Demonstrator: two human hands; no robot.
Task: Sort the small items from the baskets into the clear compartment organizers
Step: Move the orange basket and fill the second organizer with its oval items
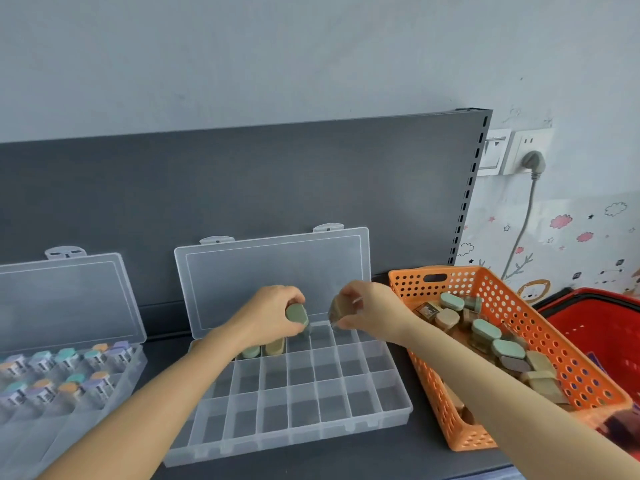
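Ideally left hand [268, 315] pinching green-lidded jar [297, 315] seats it upright in back row of the organizer [287, 441]; right hand [369, 311], pinching tan-lidded jar [338, 311], follows.

We see our left hand [268, 315] and right hand [369, 308], both bare. Our forearms [156, 393] are uncovered right to the edge of view; finer detail is too blurred to tell.

Left hand [273, 314], right hand [369, 310], both curled.
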